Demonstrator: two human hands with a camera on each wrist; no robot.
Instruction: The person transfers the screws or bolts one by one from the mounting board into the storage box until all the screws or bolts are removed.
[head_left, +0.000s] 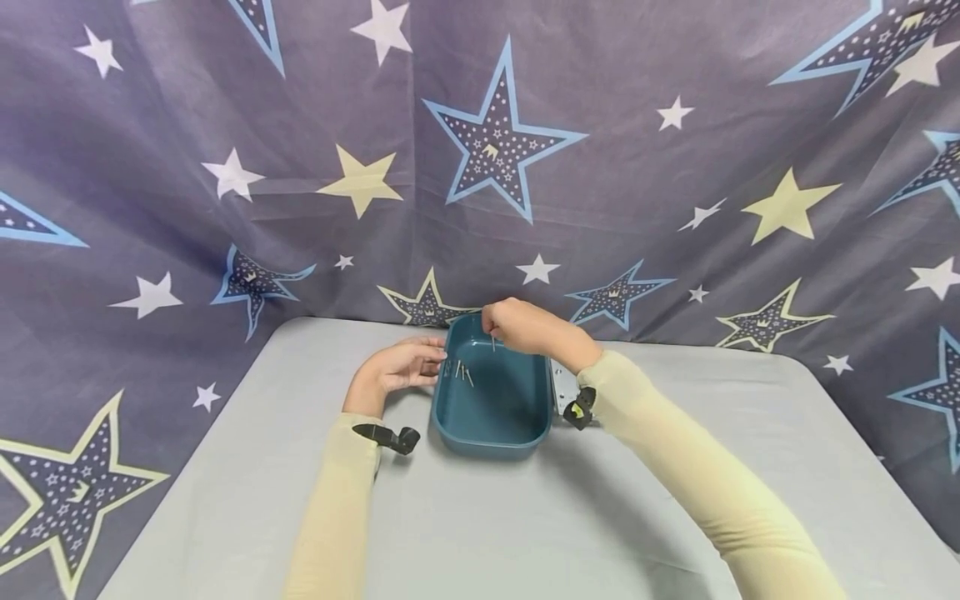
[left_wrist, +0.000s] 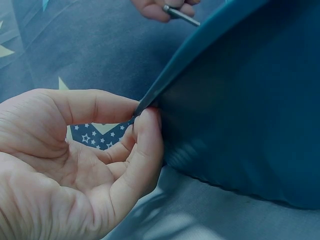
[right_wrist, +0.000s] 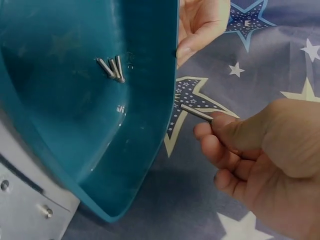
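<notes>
A deep blue-green plastic bin point(head_left: 495, 448) sits in the middle of the table's far side. My left hand point(head_left: 408, 364) is at its left wall, where thumb and fingers point(left_wrist: 149, 135) pinch the rim. Over the bin's far end, my right hand point(head_left: 519, 327) pinches a slim metal screw point(right_wrist: 196, 112) between thumb and fingers, its shank sticking out toward the bin. The left wrist view shows that screw point(left_wrist: 184, 16) with a wider end in the fingers. Inside the bin, 3 similar metal screws point(right_wrist: 114, 69) lie on the floor near the left wall.
A silvery metal plate point(head_left: 562, 388) with holes stands against the bin's right side, and a small screw point(right_wrist: 47, 212) sits in it. The grey-white cloth-covered table point(head_left: 465, 533) ends at a star-patterned curtain point(head_left: 637, 208) close behind the bin.
</notes>
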